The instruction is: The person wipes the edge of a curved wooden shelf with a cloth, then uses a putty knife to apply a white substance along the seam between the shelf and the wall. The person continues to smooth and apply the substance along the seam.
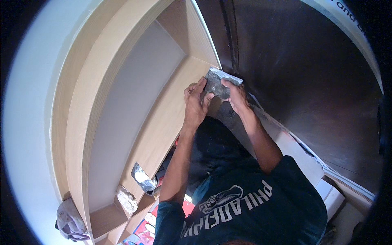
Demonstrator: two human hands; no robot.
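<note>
Both hands are at a flat grey scraper (pixel 218 86), its surface smeared and a white strip running along its far edge. My right hand (pixel 237 96) grips its right side, thumb on the upper face. My left hand (pixel 195 102) is at its left side, with bent fingers and thumb closed on the edge. The scraper sits by the front corner where the shelf board (pixel 163 110) meets an upright panel (pixel 192 28). Lower left, a putty knife (pixel 143 177) with white paste on its blade rests at the shelf's front edge.
A whitish lump (pixel 127 199) lies on the shelf near the putty knife. A grey cloth (pixel 71 220) hangs over the unit's lower left end. The dark brown panel (pixel 302 81) stands close on the right. White boxes (pixel 328 196) are at lower right, red printed items (pixel 145 230) below.
</note>
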